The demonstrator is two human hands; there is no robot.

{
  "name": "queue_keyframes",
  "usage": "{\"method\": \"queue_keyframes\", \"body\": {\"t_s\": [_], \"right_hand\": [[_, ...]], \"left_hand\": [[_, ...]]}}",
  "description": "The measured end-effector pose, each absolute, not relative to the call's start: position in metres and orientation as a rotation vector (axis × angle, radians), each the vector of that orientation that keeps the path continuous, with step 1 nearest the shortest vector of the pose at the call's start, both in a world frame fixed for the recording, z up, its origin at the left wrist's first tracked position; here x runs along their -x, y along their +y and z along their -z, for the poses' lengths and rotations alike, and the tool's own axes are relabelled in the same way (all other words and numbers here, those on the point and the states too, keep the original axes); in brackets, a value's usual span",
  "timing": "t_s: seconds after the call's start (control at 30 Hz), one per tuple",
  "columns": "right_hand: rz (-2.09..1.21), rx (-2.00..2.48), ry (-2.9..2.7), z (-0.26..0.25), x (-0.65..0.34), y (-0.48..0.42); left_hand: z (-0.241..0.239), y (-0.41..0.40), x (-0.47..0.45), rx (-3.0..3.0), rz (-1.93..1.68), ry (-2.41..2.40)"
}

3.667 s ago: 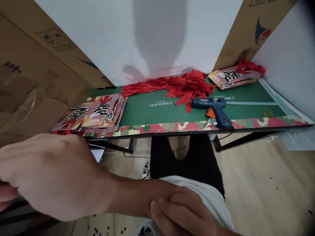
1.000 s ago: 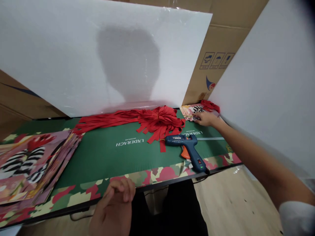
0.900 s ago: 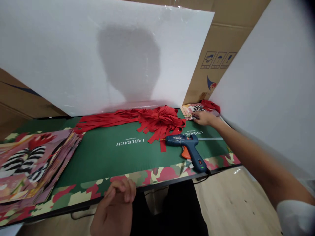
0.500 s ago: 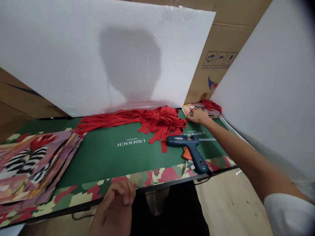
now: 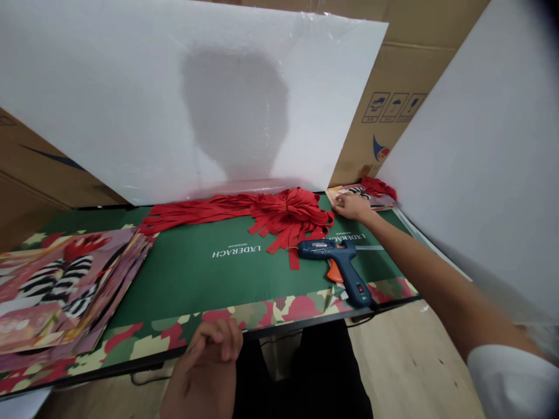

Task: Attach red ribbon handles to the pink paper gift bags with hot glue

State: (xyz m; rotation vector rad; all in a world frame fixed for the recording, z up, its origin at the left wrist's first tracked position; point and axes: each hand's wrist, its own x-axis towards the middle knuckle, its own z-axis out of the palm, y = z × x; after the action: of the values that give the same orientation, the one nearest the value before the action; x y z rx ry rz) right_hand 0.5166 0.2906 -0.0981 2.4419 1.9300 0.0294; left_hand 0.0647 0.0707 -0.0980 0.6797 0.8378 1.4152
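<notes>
My right hand (image 5: 351, 206) reaches to the far right corner of the green table (image 5: 187, 273) and lies on the near edge of a small stack of printed cards (image 5: 349, 190); its fingers are curled at the cards' corner, pinching it. A tuft of red ribbon (image 5: 378, 187) rests on that stack. My left hand (image 5: 205, 366) hovers just below the table's front edge with its fingers curled loosely and nothing visible in them. A blue glue gun (image 5: 343, 269) lies between the two hands.
A large bundle of red ribbons (image 5: 262, 209) stretches along the back of the table. A thick pile of patterned cards (image 5: 61, 291) sits at the left end. White foam boards (image 5: 174, 99) and cardboard boxes (image 5: 384, 99) wall in the back and right side.
Over the last second my right hand slid slightly left along the far card stack and closed on its corner. My left hand stayed below the table edge.
</notes>
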Motion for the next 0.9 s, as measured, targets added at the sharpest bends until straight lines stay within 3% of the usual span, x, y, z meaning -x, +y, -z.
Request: {"method": "queue_keyframes", "body": {"t_s": [0.4, 0.57, 0.67, 0.73, 0.83, 0.9], "right_hand": [[0.157, -2.530, 2.002, 0.060, -0.496, 0.286], [0.113, -2.624, 2.248, 0.013, -0.451, 0.205], [0.946, -2.286, 2.838, 0.017, -0.368, 0.105], [1.288, -2.121, 2.987, 0.036, -0.297, 0.038], [1.433, -1.679, 3.264, 0.069, -0.200, -0.035], [1.266, -1.681, 3.485, 0.084, -0.160, -0.062]], "left_hand": [[0.098, 0.060, -0.054, -0.666, -1.479, 0.816], [0.067, 0.073, -0.055, -0.449, -1.470, 0.573], [0.029, 0.100, -0.056, -0.333, -1.644, 0.253], [0.003, 0.118, -0.056, -0.482, -1.855, 0.115], [-0.023, 0.130, -0.041, -1.042, -2.111, 0.321], [-0.030, 0.122, -0.014, -1.375, -2.246, 0.554]]}}
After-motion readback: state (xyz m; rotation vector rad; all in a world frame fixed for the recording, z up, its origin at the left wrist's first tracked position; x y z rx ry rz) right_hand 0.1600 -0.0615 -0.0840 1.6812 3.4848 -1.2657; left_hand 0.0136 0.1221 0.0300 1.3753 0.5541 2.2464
